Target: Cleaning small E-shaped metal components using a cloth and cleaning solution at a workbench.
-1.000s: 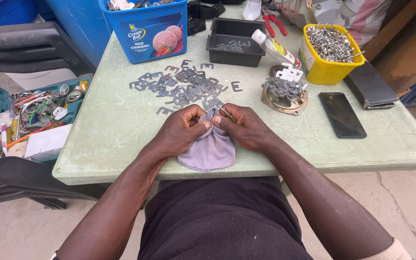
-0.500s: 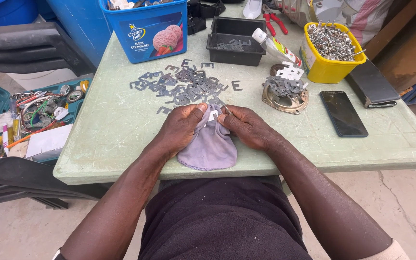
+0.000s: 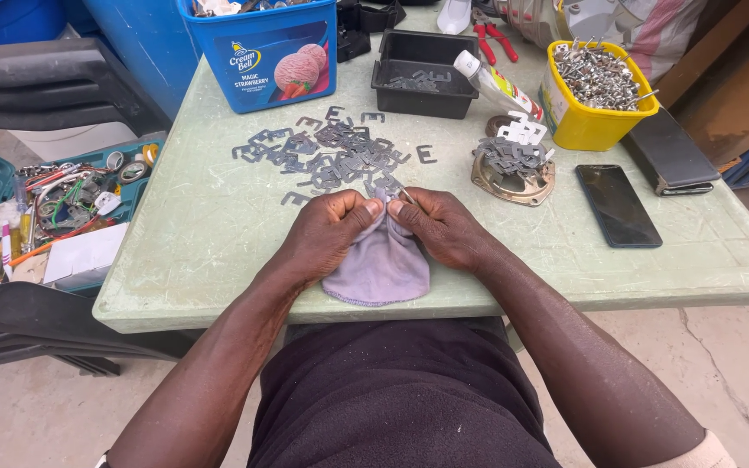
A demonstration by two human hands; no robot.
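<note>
Lilac cloth (image 3: pixel 381 270) lies bunched at the near edge of a pale green table (image 3: pixel 210 234), pinched between both bare hands, which sit close together, thumbs nearly touching. Left hand (image 3: pixel 327 232) grips the cloth's upper left fold; right hand (image 3: pixel 444 227) clamps the upper right fold and seems to hold a thin flat metal piece (image 3: pixel 405 195) within it, though the piece is mostly hidden. By the look of it, that small stamping is being wiped or rubbed in the cloth, and any further handling calls for a fine fingertip grip on a thin, slippery plate. Just beyond the hands spreads a loose scatter of E-shaped metal laminations (image 3: pixel 333 152). Right of that, a round brass-coloured base (image 3: pixel 513 178) carries a small stack of similar plates. Farther back stand a black tray (image 3: pixel 422 74), a blue ice-cream tub (image 3: pixel 262 52), a white tube (image 3: pixel 491 82) lying tilted, and a yellow tub of metal bits (image 3: pixel 595 91). A dark phone (image 3: pixel 617 204) lies flat to the right, well apart from the hands. A teal toolbox of odds and ends (image 3: pixel 54 212) sits beside the table on the left. Nothing lies between the hands and the scatter.
</note>
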